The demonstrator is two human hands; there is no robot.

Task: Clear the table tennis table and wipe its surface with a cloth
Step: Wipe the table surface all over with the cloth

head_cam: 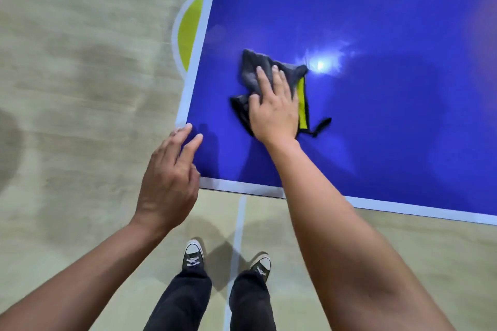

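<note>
Pale wood-pattern sports flooring point(80, 88) surrounds the work area, marked with a light painted line point(238, 236) and a yellow-green semicircle with a white border point(191, 32) that runs under the table's left edge. Glossy blue table tennis table with white edge lines point(376, 129) fills the upper right of the view; its near left corner is in sight. Crumpled dark grey cloth with a yellow-green strip point(252, 70) lies on the blue surface close to that corner, inside the white lines, with a bright light reflection on the surface just beyond it. Right hand point(274, 110) lies palm down on the cloth, fingers straight and close together, pressing it flat to the table — nothing is gripped. Left hand point(168, 183) is at the near left corner, fingers loosely spread and holding nothing, fingertips over the white edge line and the blue just inside it — contact with the surface cannot be confirmed. Below the near edge, two dark canvas shoes with white toe caps point(193, 254) and dark trousers point(185, 301) stand on the floor.
</note>
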